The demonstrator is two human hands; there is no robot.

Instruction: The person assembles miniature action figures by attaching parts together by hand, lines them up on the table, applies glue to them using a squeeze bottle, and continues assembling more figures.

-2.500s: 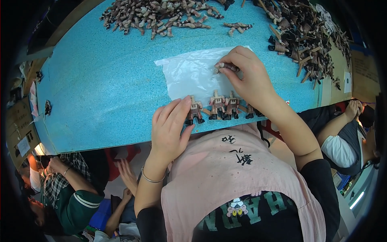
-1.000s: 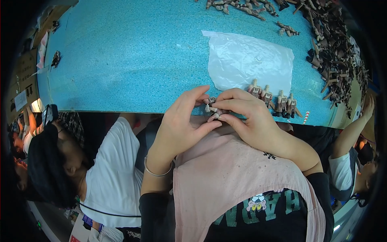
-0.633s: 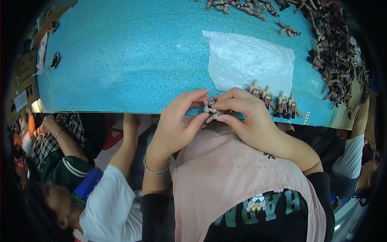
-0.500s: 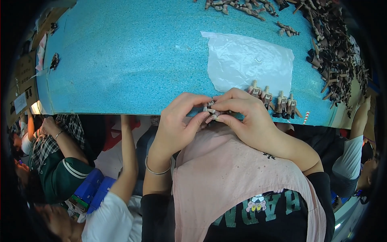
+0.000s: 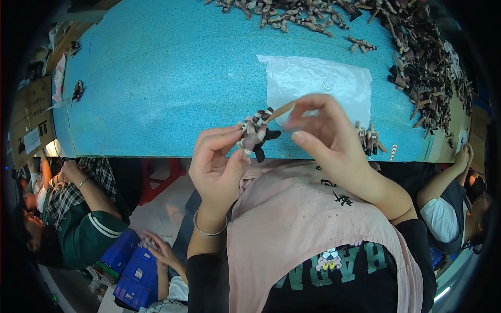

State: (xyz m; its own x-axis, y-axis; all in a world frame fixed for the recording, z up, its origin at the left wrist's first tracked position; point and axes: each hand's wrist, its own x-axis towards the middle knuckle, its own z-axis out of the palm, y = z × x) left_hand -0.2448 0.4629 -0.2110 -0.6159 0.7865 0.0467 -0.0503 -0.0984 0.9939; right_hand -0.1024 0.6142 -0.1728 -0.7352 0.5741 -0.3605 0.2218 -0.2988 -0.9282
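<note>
My left hand pinches a small toy figure in brown and cream with black feet, above the table's near edge. A flat, light brown strip sticks out from the figure toward my right hand. That hand is open and slightly blurred, with thumb and fingers apart; the strip's end comes close to its fingers, and I cannot tell whether they touch. Right of this hand, two similar toy figures lie side by side near the edge. My right hand and forearm may cover others.
A clear plastic sheet lies on the blue table. Several loose figures lie at the far side, and a large heap fills the right. A red-and-white striped piece lies near the edge. Co-workers sit on both sides.
My hands have come apart: the left has lifted the figure into plain view, and the right has opened and moved right. The view has shifted slightly. A co-worker's arm at lower left has moved down.
</note>
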